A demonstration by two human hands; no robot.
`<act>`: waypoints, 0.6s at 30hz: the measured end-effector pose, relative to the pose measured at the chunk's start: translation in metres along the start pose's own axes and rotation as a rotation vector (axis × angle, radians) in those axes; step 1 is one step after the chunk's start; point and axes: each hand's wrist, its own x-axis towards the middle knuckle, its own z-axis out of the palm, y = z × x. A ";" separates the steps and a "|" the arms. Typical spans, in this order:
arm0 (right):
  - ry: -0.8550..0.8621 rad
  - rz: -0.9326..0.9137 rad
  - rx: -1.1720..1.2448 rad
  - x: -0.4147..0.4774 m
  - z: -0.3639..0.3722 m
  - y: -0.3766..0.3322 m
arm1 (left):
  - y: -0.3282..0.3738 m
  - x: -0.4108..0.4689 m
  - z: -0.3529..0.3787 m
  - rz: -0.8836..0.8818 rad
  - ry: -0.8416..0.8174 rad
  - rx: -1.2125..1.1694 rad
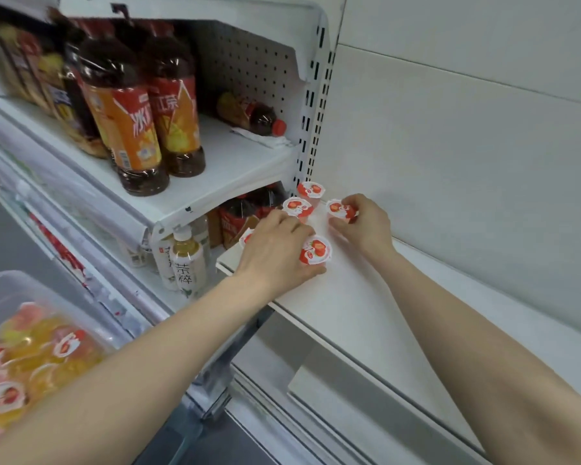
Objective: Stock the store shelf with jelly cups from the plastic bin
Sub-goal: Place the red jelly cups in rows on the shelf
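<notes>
My left hand (275, 250) rests on the white shelf (356, 303) and grips a strawberry jelly cup (316, 251) by its side; a second cup (247, 236) peeks out behind the knuckles. My right hand (363, 226) holds another strawberry jelly cup (341, 209) against the shelf near the back wall. Two more cups (311, 191) (297, 207) stand at the shelf's far left corner. The clear plastic bin (31, 347), holding several red and yellow jelly cups, sits at the lower left.
To the left stands a shelving unit with large iced-tea bottles (131, 122) on its upper shelf, one bottle lying on its side (249, 114) at the back, and pale tea bottles (187, 263) on the shelf below. A white wall panel (467, 146) backs the shelf.
</notes>
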 end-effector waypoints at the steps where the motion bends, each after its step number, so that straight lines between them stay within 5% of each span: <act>1: 0.003 -0.008 0.006 0.005 0.002 0.001 | -0.001 0.003 0.001 -0.004 0.005 0.006; 9: 0.001 -0.070 0.024 0.015 0.007 0.009 | 0.001 0.028 0.010 0.009 0.039 0.042; 18: -0.124 -0.287 -0.263 0.019 -0.021 0.030 | 0.012 0.069 0.024 -0.026 -0.046 0.110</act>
